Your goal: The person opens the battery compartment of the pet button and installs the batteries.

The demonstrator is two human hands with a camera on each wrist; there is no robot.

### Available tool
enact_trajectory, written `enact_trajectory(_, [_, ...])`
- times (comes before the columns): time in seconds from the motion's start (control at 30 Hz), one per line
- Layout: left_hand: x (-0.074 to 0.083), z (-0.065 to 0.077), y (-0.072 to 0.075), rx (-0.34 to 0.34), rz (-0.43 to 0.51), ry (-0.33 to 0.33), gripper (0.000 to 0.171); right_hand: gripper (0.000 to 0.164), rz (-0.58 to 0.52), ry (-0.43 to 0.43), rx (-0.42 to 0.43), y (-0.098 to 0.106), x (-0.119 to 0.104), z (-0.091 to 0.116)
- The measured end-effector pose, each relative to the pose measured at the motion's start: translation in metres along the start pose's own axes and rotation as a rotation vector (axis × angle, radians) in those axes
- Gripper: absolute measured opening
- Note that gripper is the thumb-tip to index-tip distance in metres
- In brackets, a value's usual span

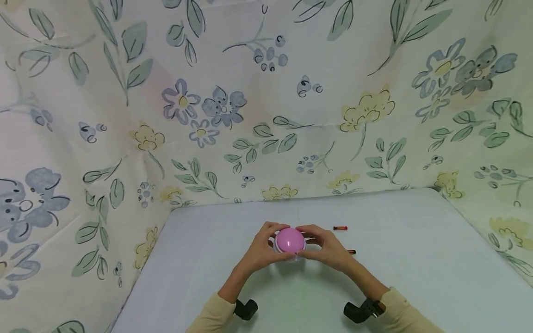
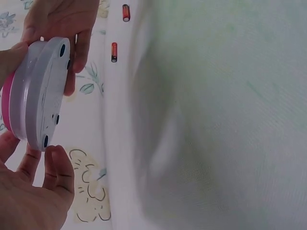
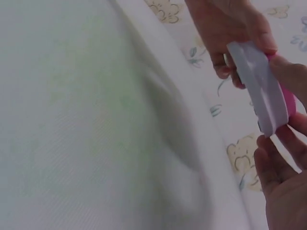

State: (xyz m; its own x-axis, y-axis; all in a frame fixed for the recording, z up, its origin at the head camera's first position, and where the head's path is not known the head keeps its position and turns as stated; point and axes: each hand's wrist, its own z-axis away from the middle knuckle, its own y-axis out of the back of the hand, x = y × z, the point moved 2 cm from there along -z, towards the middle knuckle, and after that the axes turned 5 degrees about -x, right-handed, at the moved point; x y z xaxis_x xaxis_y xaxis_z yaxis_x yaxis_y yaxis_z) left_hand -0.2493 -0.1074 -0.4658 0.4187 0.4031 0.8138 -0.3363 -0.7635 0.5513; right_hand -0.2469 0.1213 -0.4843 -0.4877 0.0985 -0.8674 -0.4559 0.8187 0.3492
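A round white device with a glossy pink dome on top (image 1: pixel 290 240) is held between both hands, lifted above the table. My left hand (image 1: pixel 261 249) grips its left rim, thumb at the near side and fingers around the far side. On the opposite rim, my right hand (image 1: pixel 326 248) grips it in the same way. From the left wrist view, the device's flat white underside (image 2: pixel 53 96) shows, with small dark spots near its edge. The right wrist view gives the white base (image 3: pixel 261 88) edge-on, pink behind it.
Two small red-and-black batteries lie on the table right of the hands, one farther back (image 1: pixel 340 228) and one (image 1: pixel 351 252) partly behind the right hand. A white cloth covers the table (image 1: pixel 200 259). Floral fabric (image 1: pixel 250 115) hangs behind and at both sides.
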Motion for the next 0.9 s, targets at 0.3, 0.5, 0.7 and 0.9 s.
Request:
enact_trajectory(0.3, [0.000,0.002,-0.005,0.034,0.055,-0.031,0.064,0.070,-0.004,-0.041,-0.034,-0.001,0.007,0.009])
enact_trajectory(0.5, [0.007,-0.002,-0.010,0.017,0.052,-0.028,0.066,0.068,0.040,0.001,0.031,0.001,0.010,0.011])
enact_trajectory(0.7, [0.017,-0.005,-0.009,-0.040,-0.047,-0.051,0.075,0.069,0.033,0.028,0.048,0.004,0.008,0.014])
enact_trajectory(0.9, [0.022,-0.007,-0.009,-0.079,-0.119,-0.069,0.079,0.069,0.020,0.055,0.052,0.005,0.003,0.013])
